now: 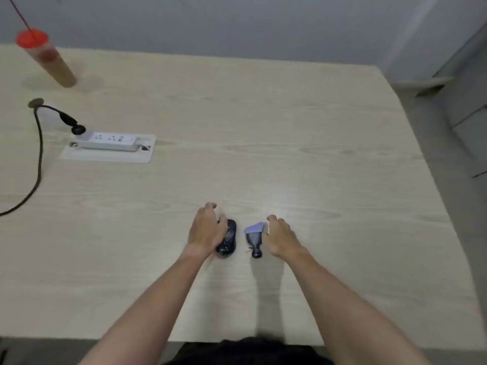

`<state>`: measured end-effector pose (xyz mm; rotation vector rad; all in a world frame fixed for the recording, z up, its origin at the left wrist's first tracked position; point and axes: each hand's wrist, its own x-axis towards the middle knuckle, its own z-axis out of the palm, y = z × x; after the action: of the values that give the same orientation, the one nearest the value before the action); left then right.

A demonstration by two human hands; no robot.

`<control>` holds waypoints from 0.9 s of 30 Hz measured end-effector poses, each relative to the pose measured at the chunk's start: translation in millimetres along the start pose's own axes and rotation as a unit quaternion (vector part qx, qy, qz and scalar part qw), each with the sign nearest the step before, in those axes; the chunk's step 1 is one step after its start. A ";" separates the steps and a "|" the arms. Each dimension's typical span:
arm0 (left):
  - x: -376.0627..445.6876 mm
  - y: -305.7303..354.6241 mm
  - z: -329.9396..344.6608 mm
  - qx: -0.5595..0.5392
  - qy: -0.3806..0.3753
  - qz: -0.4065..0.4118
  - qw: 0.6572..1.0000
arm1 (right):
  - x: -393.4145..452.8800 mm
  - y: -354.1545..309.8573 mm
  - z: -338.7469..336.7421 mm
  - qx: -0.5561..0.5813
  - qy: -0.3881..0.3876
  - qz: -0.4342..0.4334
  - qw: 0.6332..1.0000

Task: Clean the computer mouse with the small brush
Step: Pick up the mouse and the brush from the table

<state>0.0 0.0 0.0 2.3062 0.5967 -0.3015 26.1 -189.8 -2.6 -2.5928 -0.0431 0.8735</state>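
Fingers of our left hand (207, 229) are curled loosely over the left flank of the computer mouse (228, 239). Whether they actually press it or only hover at contact we cannot tell, since the palm hides the near side. Fingers of our right hand (280, 239) are half bent and slightly spread, just beside the small brush (254, 237), pinching nothing.

The mouse lies flat on the table (263, 143), its long axis running toward 12 o'clock. The brush lies at its 3 o'clock, a small gap between them, pale bristles toward 12 and dark handle toward 6.

Judgement: this layout suits a two-handed job. The left hand steadies the mouse so it does not slide under brushing, and the right takes the handle, which already points back at us. Cleaning has not begun, as the brush is not lifted.

At 10 o'clock, well apart, sit a power strip (108, 139) and a red-lidded cup (44, 59). Neither obstructs the work.
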 end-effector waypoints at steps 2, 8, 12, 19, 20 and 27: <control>-2.4 -6.3 5.7 0.012 -0.007 -0.017 1.000 | -0.3 0.1 11.3 0.005 0.008 0.005 1.000; -20.2 -27.4 36.1 0.054 -0.021 -0.044 0.997 | -14.5 -7.0 47.4 0.105 0.041 0.073 0.991; -26.8 -31.7 46.6 0.072 -0.013 -0.027 0.997 | -17.3 -10.1 63.2 0.137 0.078 0.093 0.983; -30.2 -38.7 48.7 0.056 0.004 0.001 0.998 | -15.6 -0.7 72.2 0.157 0.092 0.090 0.979; -30.1 -39.4 48.2 0.050 0.006 0.002 0.999 | -15.7 0.8 71.7 0.164 0.096 0.085 0.978; -27.4 -43.9 44.6 -0.042 0.007 0.004 0.999 | -13.0 -0.8 58.4 0.229 0.135 -0.004 0.964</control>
<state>-47.5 -12.6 -47.5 2.2311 0.5957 -0.2509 -18.5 -169.9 -37.1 -2.2431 0.2018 0.4514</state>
